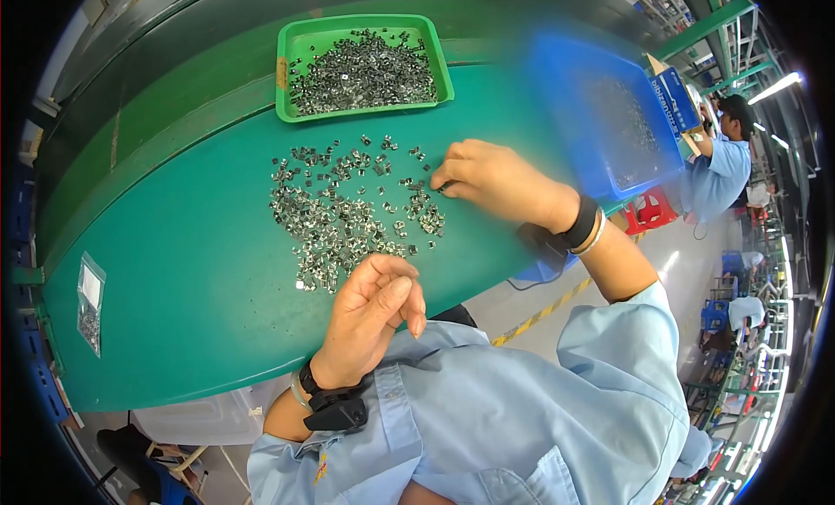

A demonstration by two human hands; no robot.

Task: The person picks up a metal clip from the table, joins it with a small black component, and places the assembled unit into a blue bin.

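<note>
A loose spread of small black and silver metal parts (335, 227) covers the middle of the green table. At its right edge my right hand (496, 179) is closed, thumb and fingertips pinched on a small dark metal part (445, 187). My left hand (370, 309) is held over the near edge of the table, just below the spread. Its fingers are curled in with the thumb against them, and whatever they may hold is hidden. Many more of the same parts fill a green tray (283, 70) at the back.
On the right stands a blue plastic bin (600, 174), partly blurred, with small parts inside. A clear bag of parts (90, 305) lies at the table's left end. Beyond the bin are a red stool (648, 211) and a person in a light blue shirt (722, 179).
</note>
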